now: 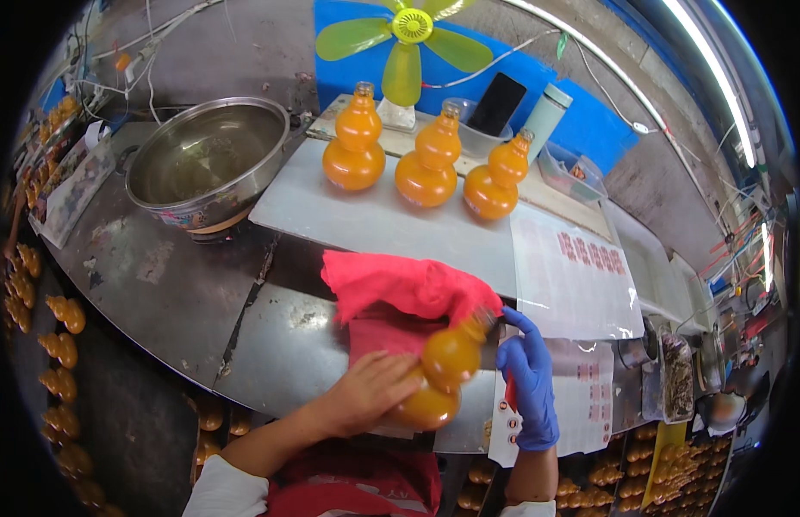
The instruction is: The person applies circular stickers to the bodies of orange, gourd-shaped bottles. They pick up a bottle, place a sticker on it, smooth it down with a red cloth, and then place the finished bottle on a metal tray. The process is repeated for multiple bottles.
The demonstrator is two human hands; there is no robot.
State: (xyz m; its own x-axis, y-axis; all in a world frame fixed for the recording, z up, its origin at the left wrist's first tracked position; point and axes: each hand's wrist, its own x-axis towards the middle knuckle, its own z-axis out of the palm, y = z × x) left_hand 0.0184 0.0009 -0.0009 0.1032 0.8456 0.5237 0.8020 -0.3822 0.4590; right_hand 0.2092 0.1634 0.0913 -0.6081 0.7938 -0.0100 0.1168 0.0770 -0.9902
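A gourd-shaped bottle, glossy and amber-orange, leans to the right at the near edge of a metal counter, close to the person wearing the head camera. It has two rounded bulbs, the lower one larger, and a narrow neck at the top; its outline is slightly blurred.

The bare left hand has its grip closed on the side of the lower bulb. The right hand, in a blue glove, is beside the neck, a bit of red showing by its fingers; whether its grip is open or closed cannot be told. Just behind the bottle lies one bunched pinkish-red cloth.

Three matching orange bottles stand upright in a row on a pale board farther back. Two white printed sheets lie to the right, one partly above the other. Along the back are one yellow-green fan, one black phone, one pale green tumbler and two clear plastic containers. One large steel basin sits at left. More orange gourd shapes, too many to count, line both sides below.
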